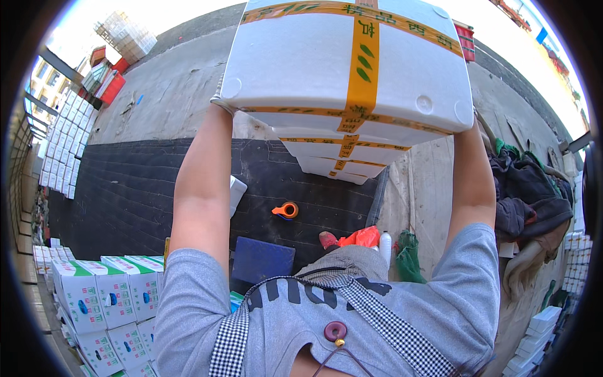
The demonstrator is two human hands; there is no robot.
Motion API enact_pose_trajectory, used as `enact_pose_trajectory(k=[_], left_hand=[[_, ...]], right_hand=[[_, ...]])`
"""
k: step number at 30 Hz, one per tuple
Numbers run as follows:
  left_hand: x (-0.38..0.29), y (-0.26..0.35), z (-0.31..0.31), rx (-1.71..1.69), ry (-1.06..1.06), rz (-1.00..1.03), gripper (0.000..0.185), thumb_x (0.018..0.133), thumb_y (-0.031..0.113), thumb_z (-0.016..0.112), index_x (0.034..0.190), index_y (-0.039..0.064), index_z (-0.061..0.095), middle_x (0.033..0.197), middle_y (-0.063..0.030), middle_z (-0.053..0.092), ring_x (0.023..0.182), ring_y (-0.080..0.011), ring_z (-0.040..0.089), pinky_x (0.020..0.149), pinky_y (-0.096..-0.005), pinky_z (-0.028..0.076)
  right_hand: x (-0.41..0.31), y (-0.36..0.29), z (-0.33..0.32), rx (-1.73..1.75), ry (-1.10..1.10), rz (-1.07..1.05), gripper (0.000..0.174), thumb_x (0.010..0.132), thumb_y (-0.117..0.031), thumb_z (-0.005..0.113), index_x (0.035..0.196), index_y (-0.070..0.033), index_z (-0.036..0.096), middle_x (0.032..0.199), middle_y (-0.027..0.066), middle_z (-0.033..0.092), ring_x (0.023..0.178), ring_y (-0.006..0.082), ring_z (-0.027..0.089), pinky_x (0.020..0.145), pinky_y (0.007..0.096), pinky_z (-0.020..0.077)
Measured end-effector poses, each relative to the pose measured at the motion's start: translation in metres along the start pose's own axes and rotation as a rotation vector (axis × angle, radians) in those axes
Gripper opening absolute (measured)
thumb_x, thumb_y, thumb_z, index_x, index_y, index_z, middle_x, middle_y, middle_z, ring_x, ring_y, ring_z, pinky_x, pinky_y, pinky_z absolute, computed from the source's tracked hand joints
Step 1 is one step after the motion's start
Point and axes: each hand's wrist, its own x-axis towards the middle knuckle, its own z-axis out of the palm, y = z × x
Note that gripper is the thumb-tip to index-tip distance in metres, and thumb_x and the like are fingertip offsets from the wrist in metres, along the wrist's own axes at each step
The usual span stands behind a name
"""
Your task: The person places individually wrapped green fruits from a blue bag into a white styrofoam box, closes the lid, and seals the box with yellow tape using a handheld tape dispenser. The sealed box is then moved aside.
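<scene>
A white foam box (301,59), bound crosswise with printed orange tape (362,61), is held out in front of me at arm's length. My left hand (222,100), in a pale knit glove, grips its left side. On the opposite side my right hand (475,115) is mostly hidden by the box's corner. Beneath it rises a stack of similar taped foam boxes (325,162). Whether the held box touches the stack I cannot tell. An orange tape dispenser (286,210) lies on the black ground cloth (188,160) nearer to me.
White-and-green cartons (113,292) are piled at my left. A blue flat-topped object (263,260) and a red plastic bag (360,236) are near my feet, beside a white bottle (385,247). Dark clothes (527,207) hang at right. More white boxes (68,141) stand far left.
</scene>
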Motion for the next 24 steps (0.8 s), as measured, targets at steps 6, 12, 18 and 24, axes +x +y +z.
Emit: enact_pose_trajectory(k=[6,12,18,24], left_hand=[[0.057,-0.031,-0.010,-0.026,0.051,0.107,0.037,0.095,0.038,0.045,0.117,0.010,0.055,0.119,-0.0094,0.059,0.109,-0.0235,0.056,0.093,-0.0416,0.047],[0.060,-0.066,-0.023,0.000,0.148,0.307,0.038,0.093,0.039,0.045,0.115,0.009,0.054,0.118,-0.0056,0.057,0.109,-0.0206,0.053,0.092,-0.0365,0.045],[0.065,-0.087,-0.042,0.383,0.364,0.444,0.034,0.090,0.038,0.048,0.106,0.009,0.056,0.108,-0.0040,0.060,0.094,-0.0179,0.056,0.083,-0.0309,0.046],[0.053,-0.095,-0.026,0.062,0.313,0.431,0.037,0.091,0.037,0.046,0.111,0.008,0.055,0.113,-0.0071,0.058,0.104,-0.0210,0.054,0.092,-0.0364,0.042]], right_hand=[[0.085,0.045,0.002,0.010,0.084,-0.011,0.021,0.087,-0.029,0.060,0.092,-0.009,0.066,0.083,0.0052,0.065,0.073,0.0167,0.062,0.068,0.0338,0.0513],[0.122,0.053,0.005,-0.021,0.128,-0.075,0.022,0.088,-0.030,0.059,0.094,-0.010,0.065,0.084,0.0047,0.065,0.074,0.0167,0.062,0.069,0.0340,0.0507],[0.120,0.044,-0.009,-0.050,0.167,-0.134,0.024,0.089,-0.032,0.057,0.096,-0.010,0.065,0.085,0.0041,0.064,0.075,0.0168,0.061,0.070,0.0342,0.0502],[0.128,0.052,-0.022,-0.093,0.202,-0.151,0.026,0.089,-0.034,0.056,0.097,-0.010,0.064,0.085,0.0036,0.064,0.075,0.0168,0.061,0.071,0.0344,0.0496]])
